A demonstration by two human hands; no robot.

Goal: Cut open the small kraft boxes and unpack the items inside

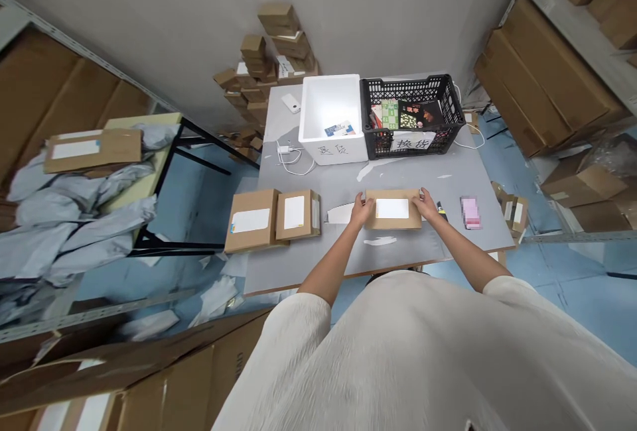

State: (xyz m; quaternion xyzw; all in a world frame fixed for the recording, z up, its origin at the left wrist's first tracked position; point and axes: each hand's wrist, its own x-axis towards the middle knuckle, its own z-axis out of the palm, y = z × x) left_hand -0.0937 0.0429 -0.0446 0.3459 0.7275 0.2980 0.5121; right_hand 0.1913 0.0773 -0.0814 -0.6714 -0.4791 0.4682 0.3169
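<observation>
A small brown cardboard box [393,223] with a white label on top lies in front of me on the grey table [348,264]. My left hand [362,209] grips its left end, and my right hand [426,205] grips the right end, thumbs and fingers on its edges. Just right of my right hand lies a black and yellow utility knife [441,211], partly hidden by the wrist. Farther right is a pink item [470,212], its surface blurred. Two more labelled cardboard boxes, a larger one [251,219] and a smaller one [298,214], stand side by side to the left.
At the table's back stand a white foam box [333,149] and a black plastic crate [450,129] holding books. A white charger cable [298,160] lies nearby. On the left, a side table [169,119] carries grey parcels. Shelves with large cartons [552,79] flank the right.
</observation>
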